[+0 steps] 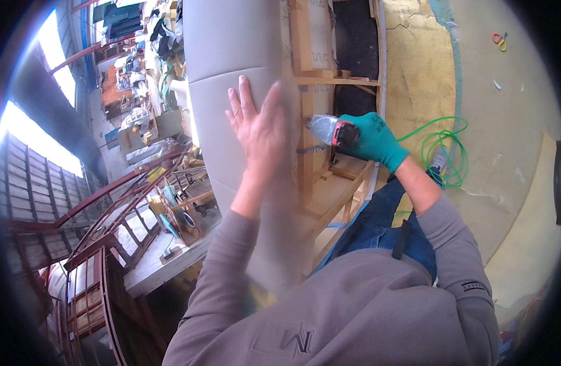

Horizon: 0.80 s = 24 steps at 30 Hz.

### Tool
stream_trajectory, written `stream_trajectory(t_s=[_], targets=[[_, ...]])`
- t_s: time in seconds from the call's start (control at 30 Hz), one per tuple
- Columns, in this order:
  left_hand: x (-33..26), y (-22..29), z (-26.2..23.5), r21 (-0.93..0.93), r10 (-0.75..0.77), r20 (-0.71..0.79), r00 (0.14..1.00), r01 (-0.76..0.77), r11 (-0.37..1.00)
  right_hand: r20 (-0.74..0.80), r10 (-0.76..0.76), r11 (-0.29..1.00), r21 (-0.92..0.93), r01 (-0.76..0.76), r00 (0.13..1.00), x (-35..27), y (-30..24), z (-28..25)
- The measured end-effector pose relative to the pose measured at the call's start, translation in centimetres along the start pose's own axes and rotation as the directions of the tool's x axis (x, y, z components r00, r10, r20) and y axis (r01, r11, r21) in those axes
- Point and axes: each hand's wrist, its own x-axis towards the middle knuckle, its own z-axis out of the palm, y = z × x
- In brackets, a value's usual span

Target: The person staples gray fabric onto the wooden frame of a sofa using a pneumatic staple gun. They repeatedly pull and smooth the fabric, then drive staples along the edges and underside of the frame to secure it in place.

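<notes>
My bare left hand (257, 131) lies with fingers spread on a long grey upholstered panel (228, 43), which has seams across it. In a green glove, my right hand (373, 139) is wrapped round a staple gun (327, 129) with a pale body and a red and black end. The gun's nose points left, at the inner side of the panel by a wooden frame (305, 165). A smear along the panel's right edge blurs this spot, so I cannot tell whether the nose touches. Zigzag springs (320, 58) show inside the frame.
A green air hose (444, 152) lies coiled on the floor near my shoe (439, 160). Red and yellow-handled scissors (500, 41) lie at the far right. Yellowish sheet (418, 67) borders the frame. Metal racks (103, 262) and a cluttered bench (171, 256) stand to the left.
</notes>
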Motion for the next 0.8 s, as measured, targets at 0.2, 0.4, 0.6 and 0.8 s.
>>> stream_trajectory(t_s=[0.2, 0.4, 0.6, 0.8], targets=[[0.2, 0.4, 0.4, 0.053, 0.009, -0.019, 1.0, -0.008, 0.999, -0.126, -0.05, 0.999, -0.004, 0.05, 0.991, 1.6, 0.6, -2.0], [0.5, 0.7, 0.4, 0.116, 0.004, 0.004, 1.0, -0.004, 0.993, -0.103, -0.132, 0.991, -0.051, 0.127, 0.986, 4.5, 1.2, -0.2], [0.7, 1.0, 0.4, 0.162, 0.004, 0.014, 1.0, -0.006, 0.987, -0.016, -0.084, 0.992, 0.096, 0.085, 0.996, 5.3, 1.2, 0.3], [0.6, 1.1, 0.4, 0.19, -0.005, 0.028, 1.0, 0.0, 0.982, -0.054, -0.113, 0.989, 0.09, 0.118, 0.992, 5.6, 1.1, 0.9]])
